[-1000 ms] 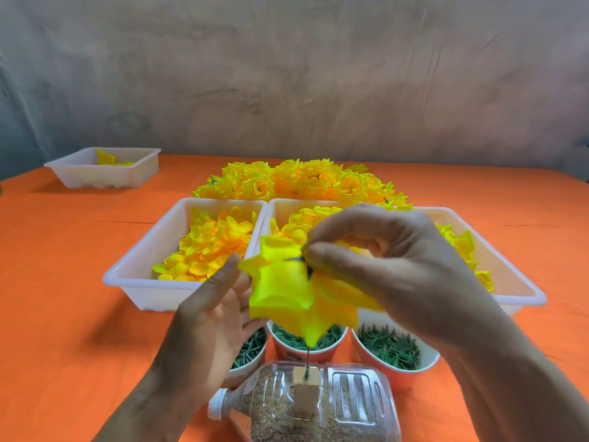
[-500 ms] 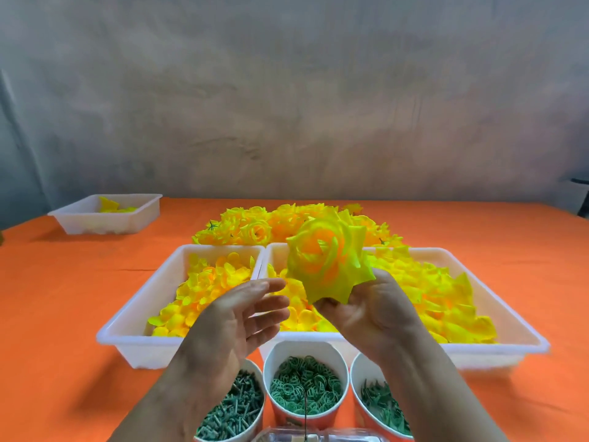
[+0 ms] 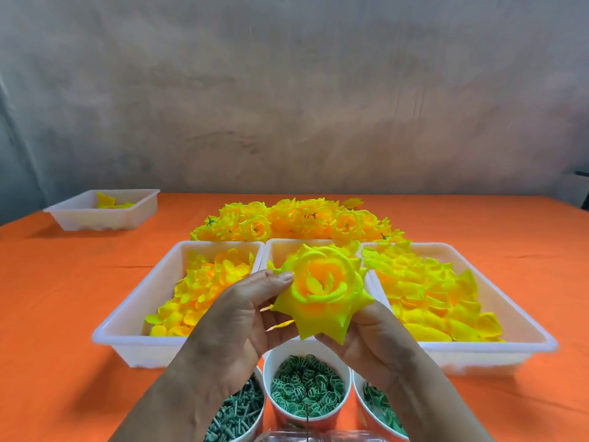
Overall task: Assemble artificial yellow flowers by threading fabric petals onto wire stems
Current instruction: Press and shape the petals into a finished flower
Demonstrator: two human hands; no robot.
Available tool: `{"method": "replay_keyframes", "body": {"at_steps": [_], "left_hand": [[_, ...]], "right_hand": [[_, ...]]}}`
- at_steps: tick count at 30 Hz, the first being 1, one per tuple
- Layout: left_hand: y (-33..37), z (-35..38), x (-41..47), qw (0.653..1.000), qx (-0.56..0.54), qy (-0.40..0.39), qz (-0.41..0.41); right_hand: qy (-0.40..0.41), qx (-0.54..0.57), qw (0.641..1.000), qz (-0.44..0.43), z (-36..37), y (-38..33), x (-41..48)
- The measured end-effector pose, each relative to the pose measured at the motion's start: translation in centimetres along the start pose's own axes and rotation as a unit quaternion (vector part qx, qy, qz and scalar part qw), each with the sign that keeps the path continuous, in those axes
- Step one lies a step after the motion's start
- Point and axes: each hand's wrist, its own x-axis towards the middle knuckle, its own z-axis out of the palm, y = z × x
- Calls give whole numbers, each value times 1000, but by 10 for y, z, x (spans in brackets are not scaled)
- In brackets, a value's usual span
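Flower (image 3: 322, 291) opens toward camera (perhaps tilted).

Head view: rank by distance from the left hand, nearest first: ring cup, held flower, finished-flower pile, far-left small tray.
1. held flower: in the left hand, thumb on its left edge.
2. ring cup: just below, near edge.
3. finished-flower pile: centre back.
4. small tray: back left.

Cups (image 3: 271, 366) stand before the trays (image 3: 140, 350), flower pile (image 3: 299, 218) behind them, another tray (image 3: 95, 220) far left
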Motion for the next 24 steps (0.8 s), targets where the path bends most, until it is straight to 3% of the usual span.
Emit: {"method": "replay_keyframes", "body": {"at_steps": [8, 14, 24], "left_hand": [[-5, -11, -1, 1000, 4, -7, -30], [-13, -10, -8, 996, -46, -54, -54], [-13, -3, -11, 999, -27, -30, -25]], "right_hand": [[41, -247, 966, -65, -6, -2, -9], [49, -276, 953, -119, -10, 3, -11], [98, -375, 898, -209, -17, 12, -16]]}}
